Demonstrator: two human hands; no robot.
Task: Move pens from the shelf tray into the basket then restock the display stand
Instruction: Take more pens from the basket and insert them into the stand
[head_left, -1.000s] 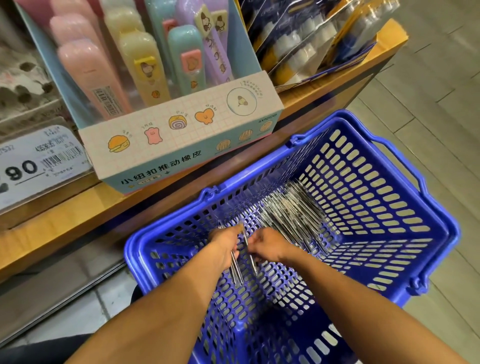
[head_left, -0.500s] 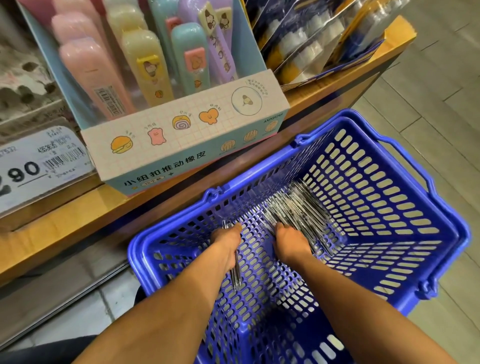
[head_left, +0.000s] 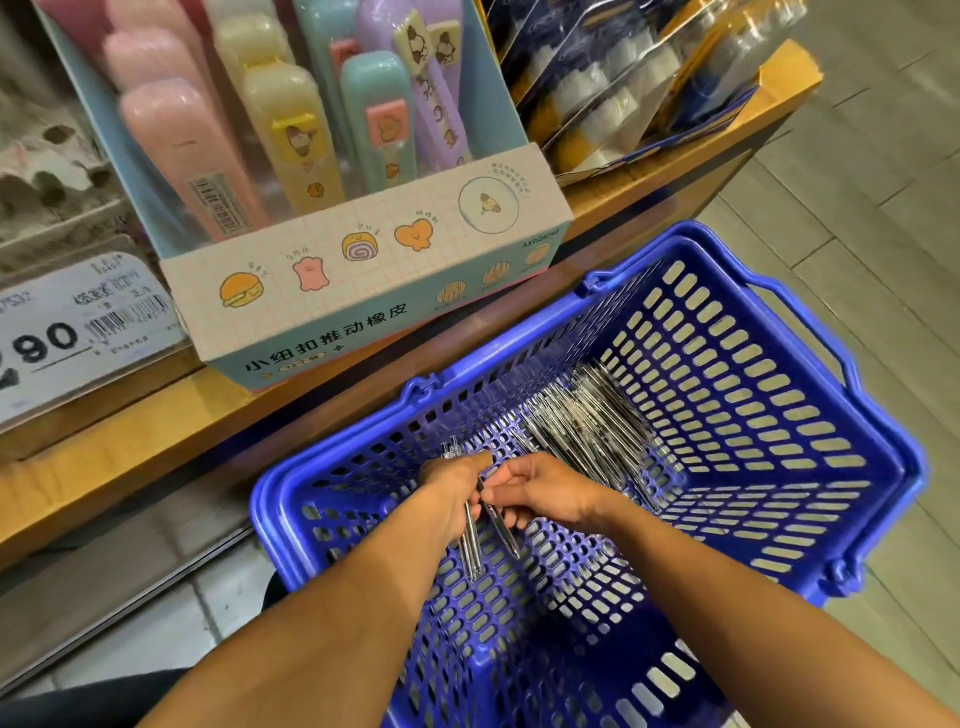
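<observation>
A blue plastic basket (head_left: 810, 467) stands on the floor under the wooden shelf. A pile of clear pens (head_left: 587, 426) lies on its bottom toward the far side. My left hand (head_left: 447, 493) is inside the basket and grips a small bunch of pens (head_left: 471, 545), their ends sticking out above and below the fist. My right hand (head_left: 545, 493) is right beside it and pinches a single pen (head_left: 501, 527) that slants down toward me. The two hands almost touch.
A wooden shelf (head_left: 156, 447) runs along the left above the basket. On it stand a pastel display box of push erasers (head_left: 363, 280), a price tag (head_left: 67, 332) and blister packs (head_left: 623, 93) at the right. Tiled floor (head_left: 857, 234) lies to the right.
My right hand has pulled back from the pen pile to my left hand, now pinching one pen. The left hand kept its bunch and stayed in place.
</observation>
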